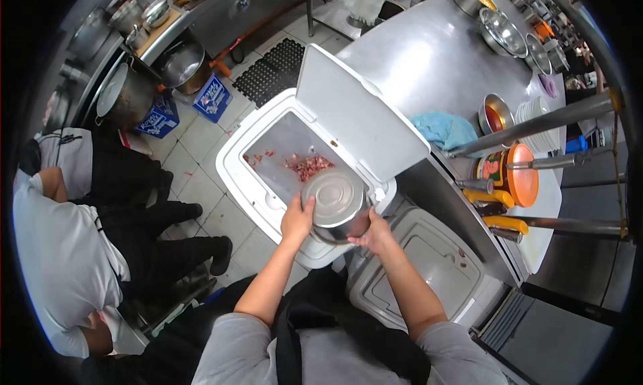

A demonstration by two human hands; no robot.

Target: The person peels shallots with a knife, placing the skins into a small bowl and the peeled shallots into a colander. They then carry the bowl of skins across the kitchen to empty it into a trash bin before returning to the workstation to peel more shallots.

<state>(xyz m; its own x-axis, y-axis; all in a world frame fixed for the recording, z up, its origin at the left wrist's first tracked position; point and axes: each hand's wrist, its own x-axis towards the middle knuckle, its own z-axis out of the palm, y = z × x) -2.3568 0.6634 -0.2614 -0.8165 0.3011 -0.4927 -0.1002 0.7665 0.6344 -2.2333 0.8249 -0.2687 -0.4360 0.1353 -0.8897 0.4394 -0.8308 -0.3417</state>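
Note:
Between my two hands is a round steel pot (337, 196), tipped so that its ringed base faces up towards me. My left hand (297, 219) is closed on its left side, fingers pressed to the wall. On the lower right side, my right hand (375, 234) grips the same pot. The pot is over the near end of a white cooler (234, 150), whose hinged lid (358, 107) stands open to the right. Small reddish chopped meat pieces (310, 165) lie in a heap inside, with a few scattered to the left. The pot's mouth is hidden.
A second, closed cooler (422, 264) stands at my right. Along the right runs a steel table (395, 50) with bowls, a blue cloth (443, 129) and an orange-lidded tub (521, 177). Two people (67, 251) stand at left near large pots (125, 100) and blue crates (213, 98).

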